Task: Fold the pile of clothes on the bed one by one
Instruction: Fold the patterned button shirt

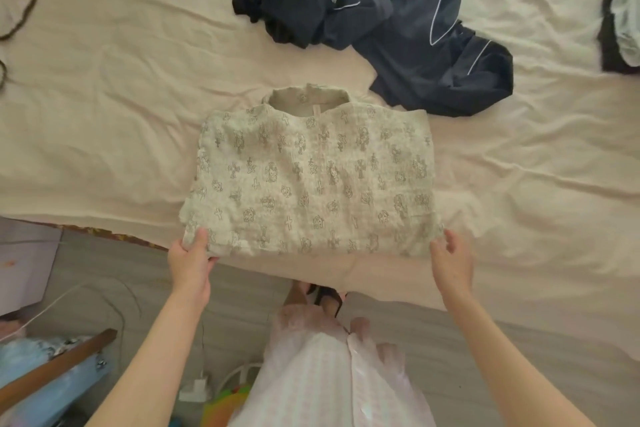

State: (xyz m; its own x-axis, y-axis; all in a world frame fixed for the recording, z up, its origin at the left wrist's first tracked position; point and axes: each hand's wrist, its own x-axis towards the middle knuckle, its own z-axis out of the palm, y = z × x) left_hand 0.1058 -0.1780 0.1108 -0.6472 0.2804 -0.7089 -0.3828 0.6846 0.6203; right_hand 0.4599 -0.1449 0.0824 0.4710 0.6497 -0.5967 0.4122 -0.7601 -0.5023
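Mid-fold on beige crinkled printed top (311, 177), frame centre, flat on cream-sheeted bed (104, 114). Left hand (192, 262) pinching lower-left hem corner. Right hand (452, 262) at lower-right corner, fingers relaxed, grip released. Next likely: hem up to collar. Dark navy piped pile (398, 28) upper centre, unfolded.

No words, brand names or numbers can be read anywhere — the beige top (311, 177) carries only small printed crosses and cartoon figures, and the dark garments (398, 21) bear plain white piping — no lettering
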